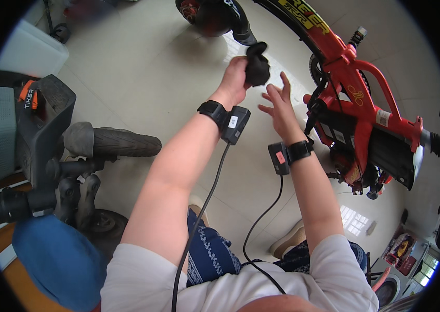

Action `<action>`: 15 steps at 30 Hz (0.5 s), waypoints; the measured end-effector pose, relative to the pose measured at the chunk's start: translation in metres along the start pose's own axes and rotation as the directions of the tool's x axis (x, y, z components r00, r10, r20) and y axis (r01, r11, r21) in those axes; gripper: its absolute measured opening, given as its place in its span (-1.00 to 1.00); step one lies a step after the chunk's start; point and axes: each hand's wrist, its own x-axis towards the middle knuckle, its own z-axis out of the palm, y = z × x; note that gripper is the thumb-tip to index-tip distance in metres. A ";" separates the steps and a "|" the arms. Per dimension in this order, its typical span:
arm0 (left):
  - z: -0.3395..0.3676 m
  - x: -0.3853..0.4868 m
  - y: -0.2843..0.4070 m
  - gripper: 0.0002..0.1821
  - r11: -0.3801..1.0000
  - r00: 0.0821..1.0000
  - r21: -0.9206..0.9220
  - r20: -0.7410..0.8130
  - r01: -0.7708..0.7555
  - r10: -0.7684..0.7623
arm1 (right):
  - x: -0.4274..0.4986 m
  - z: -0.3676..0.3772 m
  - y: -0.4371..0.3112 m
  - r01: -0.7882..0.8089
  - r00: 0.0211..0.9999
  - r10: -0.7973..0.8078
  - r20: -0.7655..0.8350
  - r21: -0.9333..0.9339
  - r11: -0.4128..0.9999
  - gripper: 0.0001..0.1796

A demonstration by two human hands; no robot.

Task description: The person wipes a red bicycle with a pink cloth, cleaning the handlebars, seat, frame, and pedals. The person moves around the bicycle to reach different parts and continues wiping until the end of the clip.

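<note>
My left hand (232, 82) grips a small black object (258, 67), perhaps a bunched cloth or glove; blur hides what it is exactly. A curled flap rises from its top. Apart from it, on the right, my right hand (281, 107) is empty with its fingers spread. Closest to that hand on the right is a red electric bicycle (364, 93) with a black battery pack. Both wrists wear black straps with small cabled boxes. Beyond the black object lies a dark wheel with a curved fender (243, 29).
Left of me stands a black scooter with a rubber tire (126, 141). Near it are a translucent plastic bin (34, 50) and a rounded blue item (56, 261). Glossy floor tiles (126, 78) lie underneath. A front-loading washing machine (387, 288) is at the lower right.
</note>
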 end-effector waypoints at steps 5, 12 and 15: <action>-0.002 0.008 -0.026 -0.70 0.783 0.982 0.617 -0.085 -0.083 0.171 | 0.065 0.016 0.013 0.096 0.993 -0.072 -0.097 0.275 0.957 -0.69; -0.027 0.024 -0.039 -0.60 0.814 0.823 0.577 -0.493 0.067 0.282 | 0.214 0.034 -0.050 0.452 0.857 -0.508 -0.087 -0.344 0.823 -0.65; -0.037 0.027 -0.053 -0.61 0.867 0.803 0.498 -0.518 0.003 0.295 | 0.264 0.054 -0.073 0.514 0.800 -0.599 0.042 -0.562 0.648 -0.59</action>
